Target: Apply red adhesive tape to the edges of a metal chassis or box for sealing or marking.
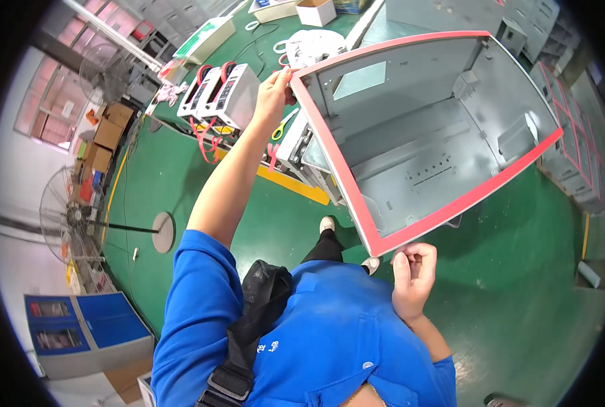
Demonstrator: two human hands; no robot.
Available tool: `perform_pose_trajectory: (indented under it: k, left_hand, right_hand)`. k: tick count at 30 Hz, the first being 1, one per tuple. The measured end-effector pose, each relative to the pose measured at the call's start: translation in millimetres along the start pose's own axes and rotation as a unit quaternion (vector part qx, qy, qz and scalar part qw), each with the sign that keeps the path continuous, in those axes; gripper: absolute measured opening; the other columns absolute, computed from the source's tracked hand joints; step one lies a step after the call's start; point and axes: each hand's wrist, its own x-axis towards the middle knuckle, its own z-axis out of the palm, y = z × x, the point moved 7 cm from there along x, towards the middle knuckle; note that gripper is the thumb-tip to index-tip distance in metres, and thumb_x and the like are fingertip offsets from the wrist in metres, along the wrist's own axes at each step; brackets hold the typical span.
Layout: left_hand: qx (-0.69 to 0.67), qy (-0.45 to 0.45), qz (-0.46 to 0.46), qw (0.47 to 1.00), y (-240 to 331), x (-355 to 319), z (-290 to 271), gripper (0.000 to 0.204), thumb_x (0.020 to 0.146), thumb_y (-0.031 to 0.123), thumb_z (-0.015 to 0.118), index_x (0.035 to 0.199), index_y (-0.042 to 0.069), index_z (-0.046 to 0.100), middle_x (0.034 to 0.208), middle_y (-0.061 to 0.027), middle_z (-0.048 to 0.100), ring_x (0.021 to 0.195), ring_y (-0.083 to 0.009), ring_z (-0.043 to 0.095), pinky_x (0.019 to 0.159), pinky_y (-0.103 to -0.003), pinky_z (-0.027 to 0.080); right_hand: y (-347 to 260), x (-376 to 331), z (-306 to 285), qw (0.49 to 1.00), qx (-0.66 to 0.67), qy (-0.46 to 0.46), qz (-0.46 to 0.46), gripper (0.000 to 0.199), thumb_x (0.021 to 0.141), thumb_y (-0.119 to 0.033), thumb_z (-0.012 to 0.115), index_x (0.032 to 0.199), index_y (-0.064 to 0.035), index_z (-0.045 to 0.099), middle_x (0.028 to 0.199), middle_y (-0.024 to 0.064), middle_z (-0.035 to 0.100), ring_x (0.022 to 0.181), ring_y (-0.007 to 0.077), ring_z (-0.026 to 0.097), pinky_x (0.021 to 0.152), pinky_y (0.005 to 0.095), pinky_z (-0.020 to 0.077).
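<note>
A large grey metal enclosure point(411, 152) stands tilted with its open side toward me, a pinkish-red strip point(451, 197) running round its rim. Inside it are slots, small holes and a rectangular window cut-out. My left hand point(274, 95) is closed round the rim at its far left corner, thumb on top. By the near corner, just below the strip, my right hand point(414, 278) is curled with thumb and fingertips pressed together. Whatever its fingertips may pinch is too small to make out.
On the green workbench, left of the enclosure, are two white devices point(231, 95) with red cables, yellow-handled scissors point(280, 129) and a white cloth point(314, 46). A standing fan point(78, 216) is at the left. More grey enclosures point(573, 149) are stacked at the right.
</note>
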Motion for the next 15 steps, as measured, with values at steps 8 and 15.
perform_pose_trajectory:
  k: [8, 15]
  left_hand:
    - [0.098, 0.108, 0.074, 0.987, 9, -62, -13, 0.029, 0.091, 0.017, 0.042, 0.114, 0.001, 0.051, 0.093, -0.0048, 0.055, 0.078, -0.01, 0.053, 0.068, -0.024, 0.047]
    - [0.182, 0.102, 0.186, 0.96, 17, -120, -4, 0.023, 0.087, 0.004, 0.046, 0.109, 0.002, 0.053, 0.097, -0.008, 0.054, 0.087, -0.0133, 0.052, 0.073, -0.024, 0.044]
  right_hand:
    - [-54, -4, 9, 0.842, -0.359, -0.058, -0.399, 0.03, 0.073, -0.012, 0.06, 0.101, -0.0042, 0.053, 0.105, 0.0112, 0.053, 0.098, 0.0281, 0.049, 0.085, 0.0404, 0.038]
    - [-45, -5, 36, 0.773, -0.416, -0.11, -0.466, 0.03, 0.073, -0.013, 0.058, 0.103, -0.0071, 0.057, 0.108, 0.0105, 0.054, 0.102, 0.027, 0.05, 0.094, 0.044, 0.0332]
